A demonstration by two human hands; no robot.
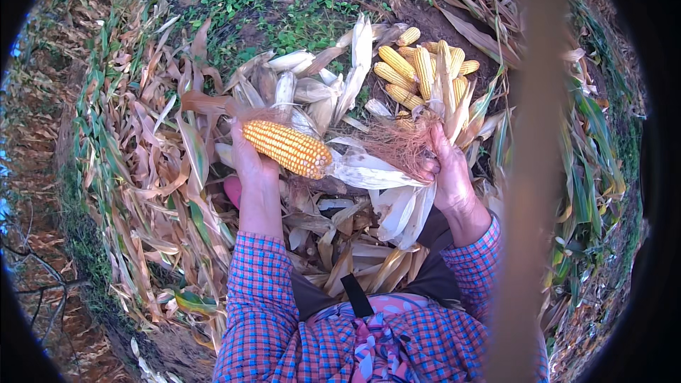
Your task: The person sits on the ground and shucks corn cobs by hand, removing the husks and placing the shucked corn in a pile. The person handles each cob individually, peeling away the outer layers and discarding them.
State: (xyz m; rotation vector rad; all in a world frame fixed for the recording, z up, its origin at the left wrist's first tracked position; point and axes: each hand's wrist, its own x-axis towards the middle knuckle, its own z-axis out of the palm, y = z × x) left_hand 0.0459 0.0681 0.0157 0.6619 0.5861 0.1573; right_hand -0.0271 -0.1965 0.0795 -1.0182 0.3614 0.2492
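A bare yellow ear of corn [287, 149] lies across my left hand [250, 157], which grips it at its left end. Pale husk leaves [372, 171] still join the cob's right end and stretch over to my right hand [447, 170]. That hand is closed on the husk and on a tuft of reddish-brown corn silk [396, 141]. More loose husk [407, 210] hangs below it. Just beyond my right hand, a pile of husked corn ears [423, 72] rests on the soil, partly covered by upright husk leaves.
Dry corn stalks and leaves [159, 170] are heaped on the left. More stalks [590, 133] lie on the right. Stripped husks [308, 85] lie ahead, with low green plants [298, 5] beyond. A blurred upright brown strip [532, 170] blocks part of the right side.
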